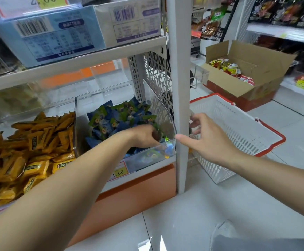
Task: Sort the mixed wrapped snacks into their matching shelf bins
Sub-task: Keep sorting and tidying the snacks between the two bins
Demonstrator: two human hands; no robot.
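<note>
From the head camera, the left hand (145, 135) dips into the clear bin (147, 157) of blue-green wrapped snacks (111, 118), fingers curled, their catch hidden; the right hand (208, 137) hangs slack, holding nothing, by the white basket (241, 127); orange snacks (30, 151) fill the neighbouring bin unmixed, so sorting looks nearly done

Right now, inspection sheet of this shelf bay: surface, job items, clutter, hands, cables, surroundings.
Surface: shelf on orange base, two clear bins side by side.
Job's things: yellow-orange wrapped snacks in left bin; blue-green wrapped snacks in right bin.
Clutter: white basket right of the white post; open cardboard box of red-yellow packets behind it.
Fingers: left hand curled down among the blue-green snacks, grip hidden; right hand open, spread by that post.
Cables: nothing seen.
Surroundings: shop aisle; barcoded cartons on upper shelf.
</note>
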